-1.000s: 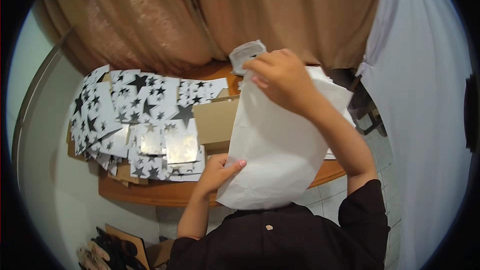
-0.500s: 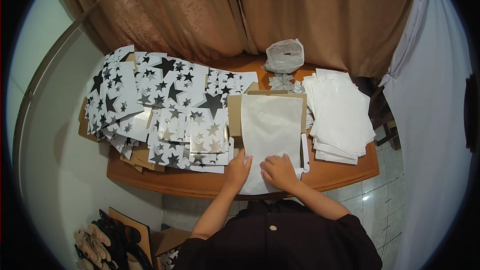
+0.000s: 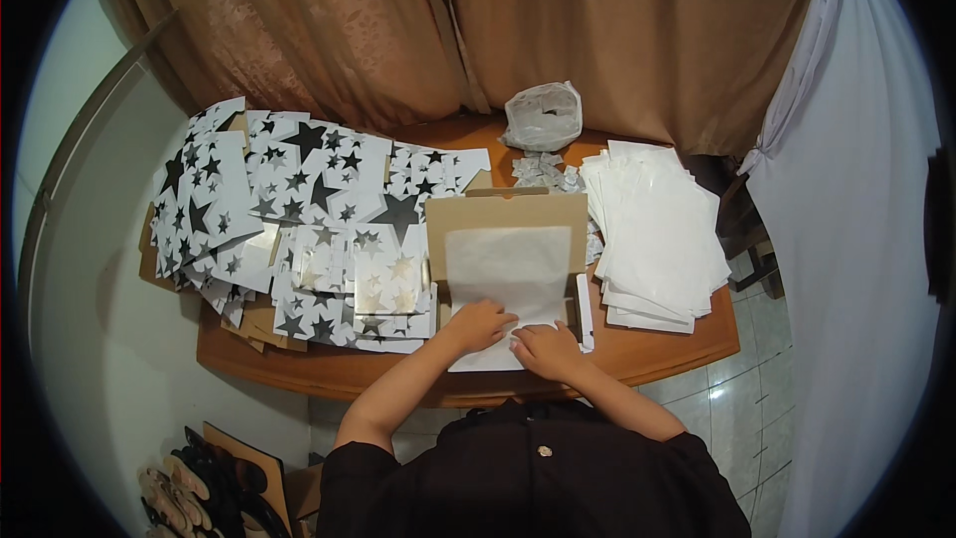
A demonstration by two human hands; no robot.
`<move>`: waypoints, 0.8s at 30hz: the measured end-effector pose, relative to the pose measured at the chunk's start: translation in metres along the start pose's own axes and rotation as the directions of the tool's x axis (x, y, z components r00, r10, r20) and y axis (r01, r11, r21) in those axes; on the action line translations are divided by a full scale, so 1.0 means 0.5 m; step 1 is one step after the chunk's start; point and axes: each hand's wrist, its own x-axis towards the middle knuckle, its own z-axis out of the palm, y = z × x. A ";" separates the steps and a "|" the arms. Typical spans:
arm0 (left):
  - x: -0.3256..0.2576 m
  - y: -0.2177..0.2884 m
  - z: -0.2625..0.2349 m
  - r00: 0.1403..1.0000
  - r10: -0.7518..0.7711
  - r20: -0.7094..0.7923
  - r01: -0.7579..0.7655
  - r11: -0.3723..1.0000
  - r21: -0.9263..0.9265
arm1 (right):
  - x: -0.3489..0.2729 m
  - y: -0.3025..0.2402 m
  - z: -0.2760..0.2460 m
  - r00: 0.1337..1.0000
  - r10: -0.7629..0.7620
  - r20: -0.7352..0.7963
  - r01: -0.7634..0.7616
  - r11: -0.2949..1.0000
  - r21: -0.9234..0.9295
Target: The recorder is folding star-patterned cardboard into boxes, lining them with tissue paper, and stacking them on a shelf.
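An open cardboard box point(image 3: 506, 211), brown inside, stands in front of me with its lid raised at the back. A white sheet of paper point(image 3: 506, 264) lines it, running up part of the lid and down over the front. My left hand point(image 3: 480, 326) lies on the sheet, its fingers stretched toward the right. Beside it my right hand point(image 3: 551, 351) also rests on the paper, thumb and fingers apart. The fingertips of the two hands almost meet. The box's bottom is hidden under the sheet and hands.
Star-patterned flat boxes point(image 3: 219, 179) cover the table's left side. A stack of white paper sheets point(image 3: 657, 229) lies to the right. Behind the box are a clear plastic bag point(image 3: 544, 118) and small crumpled packets point(image 3: 538, 171). Shoes point(image 3: 179, 498) are at lower left.
The sheet has sunk lower into the box, baring the top of the lid. My left hand has moved from the paper's left edge toward its middle, closer to my right hand.
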 end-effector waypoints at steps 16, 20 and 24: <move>-0.020 0.049 -0.077 0.917 -0.323 0.234 0.396 0.811 -0.431 | 0.138 0.324 -0.152 0.764 0.264 -0.589 -0.161 0.962 0.222; -0.057 0.121 -0.114 0.884 -0.402 0.238 0.467 0.773 -0.429 | 0.200 0.363 -0.111 0.849 0.205 -0.487 -0.214 0.976 0.037; -0.066 0.150 -0.087 0.877 -0.396 0.273 0.477 0.785 -0.396 | 0.232 0.356 -0.077 0.902 0.260 -0.344 -0.345 0.913 -0.217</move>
